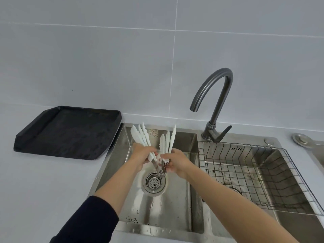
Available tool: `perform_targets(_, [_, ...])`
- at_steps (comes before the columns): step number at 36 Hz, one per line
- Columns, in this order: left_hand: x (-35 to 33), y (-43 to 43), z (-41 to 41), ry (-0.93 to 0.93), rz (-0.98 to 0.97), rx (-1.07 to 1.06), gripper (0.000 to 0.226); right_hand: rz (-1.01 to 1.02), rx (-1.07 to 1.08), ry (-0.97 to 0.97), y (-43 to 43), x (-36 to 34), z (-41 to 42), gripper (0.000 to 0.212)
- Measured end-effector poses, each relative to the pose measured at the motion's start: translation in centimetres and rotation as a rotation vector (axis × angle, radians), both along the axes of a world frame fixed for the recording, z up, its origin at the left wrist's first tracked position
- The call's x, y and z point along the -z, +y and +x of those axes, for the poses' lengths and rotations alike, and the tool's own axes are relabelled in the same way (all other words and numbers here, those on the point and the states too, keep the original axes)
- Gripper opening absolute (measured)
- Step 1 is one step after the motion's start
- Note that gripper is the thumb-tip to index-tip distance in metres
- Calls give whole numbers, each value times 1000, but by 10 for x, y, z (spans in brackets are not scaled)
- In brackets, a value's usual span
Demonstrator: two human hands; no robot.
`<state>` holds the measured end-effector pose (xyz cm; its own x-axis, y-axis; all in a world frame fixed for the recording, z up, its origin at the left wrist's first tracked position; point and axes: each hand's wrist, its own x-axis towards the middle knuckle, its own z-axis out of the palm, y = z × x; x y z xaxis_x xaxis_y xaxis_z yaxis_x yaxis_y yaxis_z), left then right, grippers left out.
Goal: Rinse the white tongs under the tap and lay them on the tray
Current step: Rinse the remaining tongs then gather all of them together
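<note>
Several white tongs (154,141) with serrated tips and metal handles are bunched over the left sink basin (175,207), tips fanned upward. My left hand (142,156) grips the left group of blades. My right hand (175,162) grips the right group near the metal handles. The tap (215,95) stands behind the sinks, its spout pointing down over the divider; no water shows running. The black tray (70,132) lies on the counter to the left of the sink, with nothing on it.
A wire basket (254,172) sits in the right basin. The drain strainer (154,183) is below my hands. A round metal fitting (302,140) is on the counter at far right. Grey tiled wall behind.
</note>
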<state>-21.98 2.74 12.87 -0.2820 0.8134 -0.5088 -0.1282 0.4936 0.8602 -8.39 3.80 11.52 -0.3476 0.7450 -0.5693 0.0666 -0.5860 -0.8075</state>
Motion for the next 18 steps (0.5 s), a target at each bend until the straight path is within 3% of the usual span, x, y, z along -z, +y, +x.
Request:
perform_targets(4, [-5,-3,-1,8,15,44,48,-2,26,21,-6,-2,-1,35])
perform_targets(10, [-13,-6,-1,-15,84,143,44,72,114,53,-2,-8,3,34])
perform_targets(18, [-2,-11,9,145,163,49,34,85,167,63,-9,-12,9,27])
